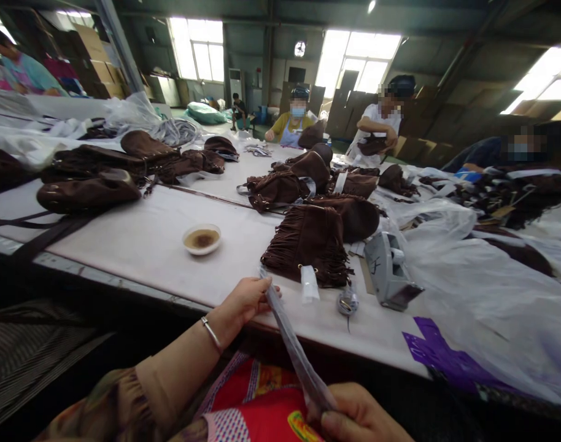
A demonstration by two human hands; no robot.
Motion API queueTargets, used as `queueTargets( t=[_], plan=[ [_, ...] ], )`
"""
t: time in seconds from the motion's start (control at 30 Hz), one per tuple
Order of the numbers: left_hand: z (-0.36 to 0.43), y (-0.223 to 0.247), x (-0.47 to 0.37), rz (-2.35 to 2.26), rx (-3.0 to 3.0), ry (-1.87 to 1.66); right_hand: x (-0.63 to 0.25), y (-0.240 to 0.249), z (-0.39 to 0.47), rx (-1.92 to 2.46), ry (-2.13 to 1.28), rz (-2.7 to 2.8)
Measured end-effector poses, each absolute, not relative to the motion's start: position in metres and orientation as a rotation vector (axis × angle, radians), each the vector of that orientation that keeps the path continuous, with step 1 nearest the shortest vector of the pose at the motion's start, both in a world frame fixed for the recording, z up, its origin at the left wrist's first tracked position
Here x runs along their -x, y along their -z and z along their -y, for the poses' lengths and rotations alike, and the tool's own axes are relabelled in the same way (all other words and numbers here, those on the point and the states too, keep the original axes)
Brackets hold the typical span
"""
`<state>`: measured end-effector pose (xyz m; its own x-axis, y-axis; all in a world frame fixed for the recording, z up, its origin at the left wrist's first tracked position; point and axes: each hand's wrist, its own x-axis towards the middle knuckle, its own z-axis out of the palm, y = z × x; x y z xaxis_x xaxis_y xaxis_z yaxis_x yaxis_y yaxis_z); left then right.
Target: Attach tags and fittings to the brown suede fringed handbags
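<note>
My left hand pinches the upper end of a long clear plastic strip at the table's near edge. My right hand, low over my red patterned lap cloth, grips the strip's lower end, so it stretches taut between both hands. Just beyond my left hand lies a brown fringed suede bag with a small white tag by its fringe. A silver bracelet sits on my left wrist.
A small white bowl of brown liquid stands on the white table. A grey tool and clear plastic bags lie to the right. Several brown bags are piled further back. Other people work at the far end.
</note>
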<state>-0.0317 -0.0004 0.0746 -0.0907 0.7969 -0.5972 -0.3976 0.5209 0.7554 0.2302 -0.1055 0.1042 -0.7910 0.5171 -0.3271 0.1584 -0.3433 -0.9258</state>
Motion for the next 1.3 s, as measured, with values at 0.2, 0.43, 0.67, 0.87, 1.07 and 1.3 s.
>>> queueTargets(
  t=[0.2,0.43,0.67,0.87,1.07,1.3],
  plan=[
    [-0.018,-0.066,0.04,-1.342,-0.364,-1.14,-0.248,-0.049,0.11,1.053,-2.098,1.543],
    [-0.034,-0.058,0.052,-1.359,-0.393,-1.181,-0.252,-0.046,0.108,1.381,-1.806,1.574],
    [-0.045,-0.059,0.06,-1.402,-0.411,-1.228,-0.251,-0.033,0.111,1.512,-0.929,1.927],
    [-0.043,-0.062,0.059,-1.399,-0.41,-1.24,-0.261,-0.021,0.107,1.215,-0.384,2.235],
    [-0.043,-0.063,0.058,-1.403,-0.393,-1.252,-0.258,-0.025,0.108,1.357,-0.476,2.206],
    [-0.042,-0.065,0.057,-1.378,-0.367,-1.272,-0.249,-0.035,0.11,1.528,-1.328,1.867]
  ],
)
